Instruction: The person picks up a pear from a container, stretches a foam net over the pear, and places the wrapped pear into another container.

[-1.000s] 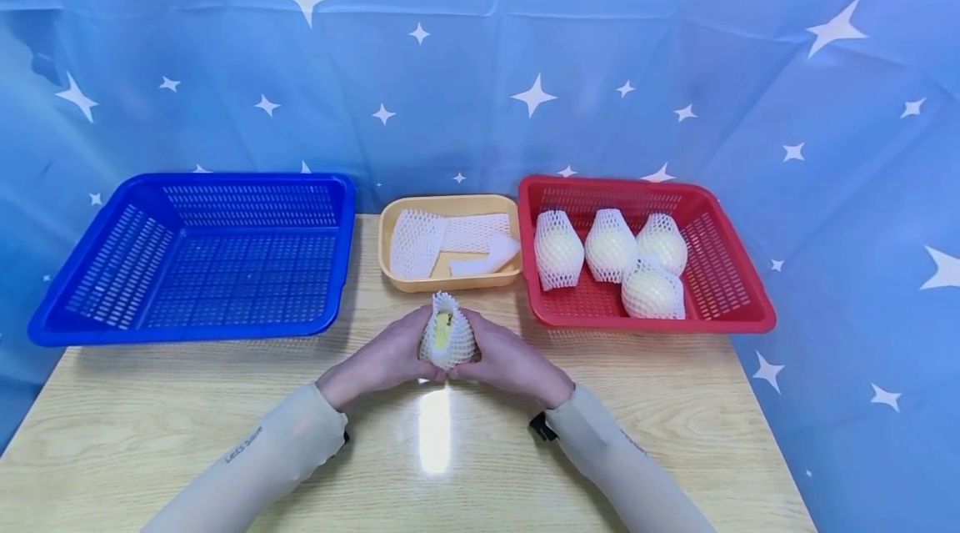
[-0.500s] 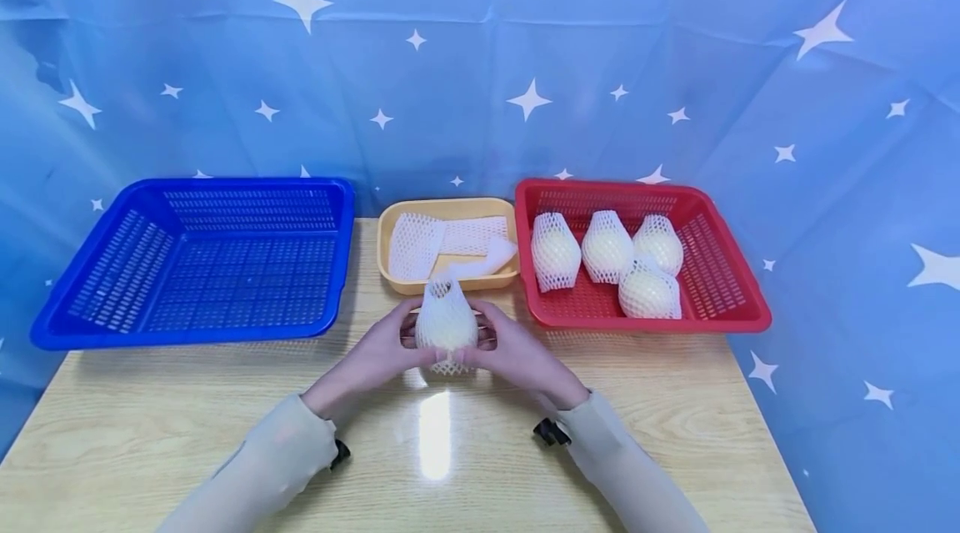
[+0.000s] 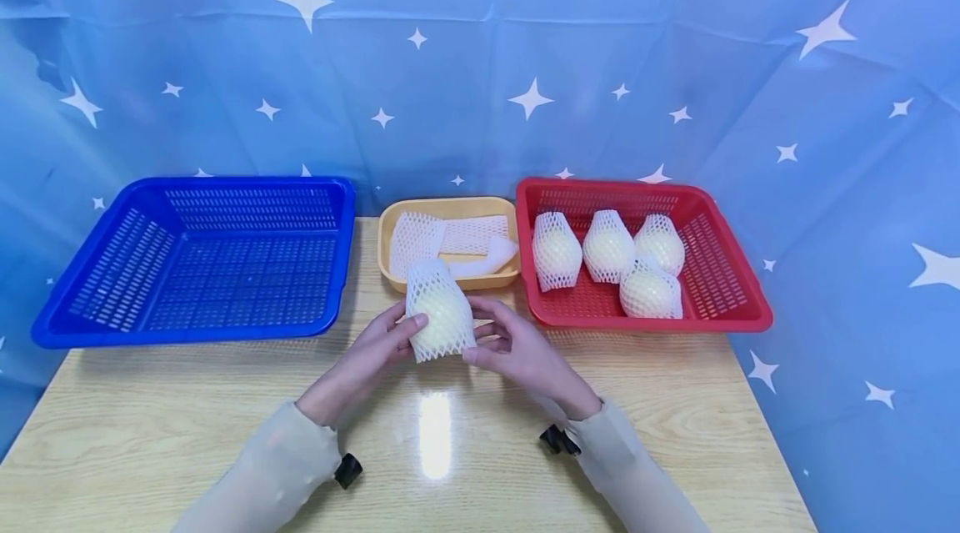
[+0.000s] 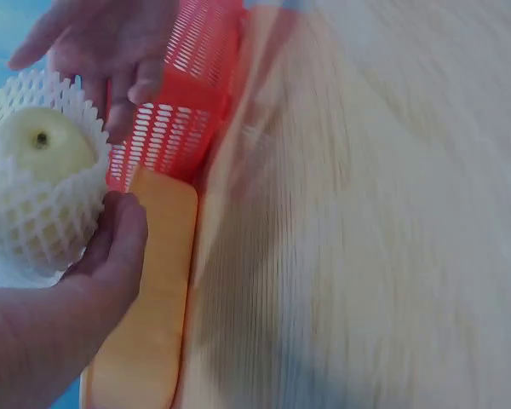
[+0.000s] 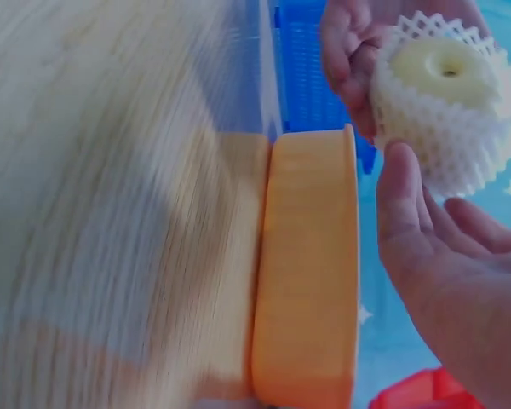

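Note:
A pale yellow pear point(image 3: 440, 316) in a white foam net is held above the table by my left hand point(image 3: 367, 362). The left thumb lies on its near side, the fingers behind and under it. In the left wrist view the bare bottom end of the pear point(image 4: 43, 141) shows through the net's open end. My right hand point(image 3: 525, 358) is at the pear's right side, its fingers loosely spread; the thumb is at the net's lower edge. Whether it touches, I cannot tell. In the right wrist view my right hand point(image 5: 443, 264) is beside the netted pear point(image 5: 447, 81) without gripping it.
A yellow tray point(image 3: 397, 284) with several foam nets point(image 3: 416, 241) stands just behind the pear. To its right is a red basket point(image 3: 720, 320) holding several netted fruits point(image 3: 557, 253). On the left stands a blue basket point(image 3: 251, 274). A starry blue cloth point(image 3: 450, 57) hangs behind.
The pear has turned from stem end up, held between both hands, to tilted with its net's open end toward me. The right hand has loosened from it; the left holds on.

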Motion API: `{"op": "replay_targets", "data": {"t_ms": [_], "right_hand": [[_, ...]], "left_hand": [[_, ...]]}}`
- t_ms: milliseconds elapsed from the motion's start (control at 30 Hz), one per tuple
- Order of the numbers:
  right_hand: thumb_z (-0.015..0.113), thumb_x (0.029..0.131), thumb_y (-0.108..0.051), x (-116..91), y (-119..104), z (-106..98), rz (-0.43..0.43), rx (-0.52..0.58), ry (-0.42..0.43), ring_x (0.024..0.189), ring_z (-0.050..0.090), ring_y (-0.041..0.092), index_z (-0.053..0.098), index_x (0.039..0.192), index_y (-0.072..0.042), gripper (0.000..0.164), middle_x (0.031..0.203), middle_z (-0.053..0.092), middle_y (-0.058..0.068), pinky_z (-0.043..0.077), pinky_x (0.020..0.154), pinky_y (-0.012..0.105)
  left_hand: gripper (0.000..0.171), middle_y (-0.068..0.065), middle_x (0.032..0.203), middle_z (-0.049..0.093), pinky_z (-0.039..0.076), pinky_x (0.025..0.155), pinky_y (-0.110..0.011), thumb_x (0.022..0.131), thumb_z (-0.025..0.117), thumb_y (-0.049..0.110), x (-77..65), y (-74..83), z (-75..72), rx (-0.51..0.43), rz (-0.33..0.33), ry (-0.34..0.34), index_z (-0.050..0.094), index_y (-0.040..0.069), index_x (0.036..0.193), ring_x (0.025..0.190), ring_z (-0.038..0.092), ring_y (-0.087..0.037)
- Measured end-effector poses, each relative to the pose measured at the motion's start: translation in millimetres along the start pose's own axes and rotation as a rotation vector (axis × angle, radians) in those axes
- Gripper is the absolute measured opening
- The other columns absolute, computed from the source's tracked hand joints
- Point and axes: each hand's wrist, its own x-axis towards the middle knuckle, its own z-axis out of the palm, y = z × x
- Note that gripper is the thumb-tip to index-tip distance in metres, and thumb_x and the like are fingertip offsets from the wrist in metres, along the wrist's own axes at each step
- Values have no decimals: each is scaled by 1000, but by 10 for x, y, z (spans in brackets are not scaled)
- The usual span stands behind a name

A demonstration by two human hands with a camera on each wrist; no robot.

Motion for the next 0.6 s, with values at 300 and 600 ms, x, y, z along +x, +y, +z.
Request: {"op": "replay_targets", "data": {"t_ms": [300, 600], "right_hand": [[86, 87, -25, -47, 10, 67, -257, -283, 154, 125, 58, 24, 49, 152, -14, 74, 148, 53, 0, 55, 97, 46], [84, 86, -16, -35, 59, 94, -584, -541, 305, 124, 59, 27, 63, 135, -4, 54, 136, 60, 11, 48, 107, 36]], "left_hand": [[62, -13, 146, 48, 47, 109, -39, 111, 44, 27, -25, -7, 105, -329, -2, -59, 20, -1, 161, 127, 56, -19], [62, -17, 153, 40, 47, 109, -38, 111, 44, 28, -17, 0, 199, -378, -2, -60, 21, 3, 162, 131, 52, -22]]}}
